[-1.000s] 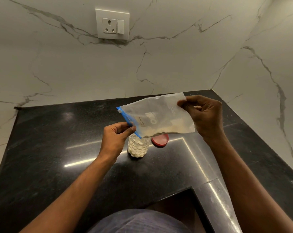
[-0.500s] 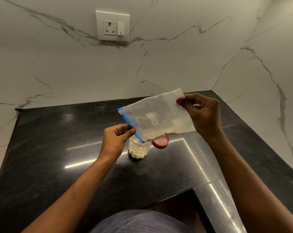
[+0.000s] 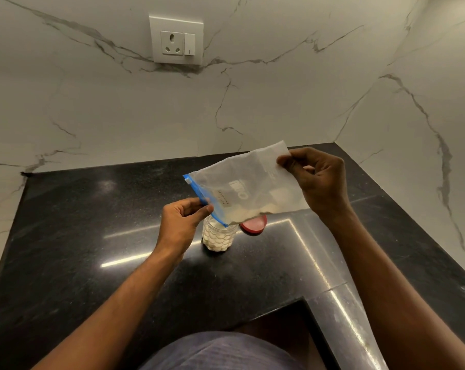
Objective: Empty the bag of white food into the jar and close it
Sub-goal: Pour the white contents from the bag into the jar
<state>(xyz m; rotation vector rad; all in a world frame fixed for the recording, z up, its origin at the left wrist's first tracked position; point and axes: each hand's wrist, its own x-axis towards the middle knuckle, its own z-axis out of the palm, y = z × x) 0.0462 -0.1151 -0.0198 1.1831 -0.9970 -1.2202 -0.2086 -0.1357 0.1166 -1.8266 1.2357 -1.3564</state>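
A clear zip bag (image 3: 248, 186) with a blue seal strip hangs tilted over the counter, its blue mouth end lowest, right above the jar. A little white food lies along its lower edge. My left hand (image 3: 182, 221) pinches the blue mouth end. My right hand (image 3: 315, 180) grips the raised bottom corner. Under the mouth stands an open clear jar (image 3: 218, 236), mostly filled with white pieces. The red lid (image 3: 254, 225) lies flat on the counter just right of the jar, partly hidden by the bag.
The black stone counter (image 3: 92, 222) forms an L with a cut-out at my body. Marble walls close in the back and right. A white socket plate (image 3: 176, 40) sits on the back wall.
My right hand has lifted the bag's bottom corner higher, so the bag tilts more steeply toward the jar. The white food has slid toward the mouth end.
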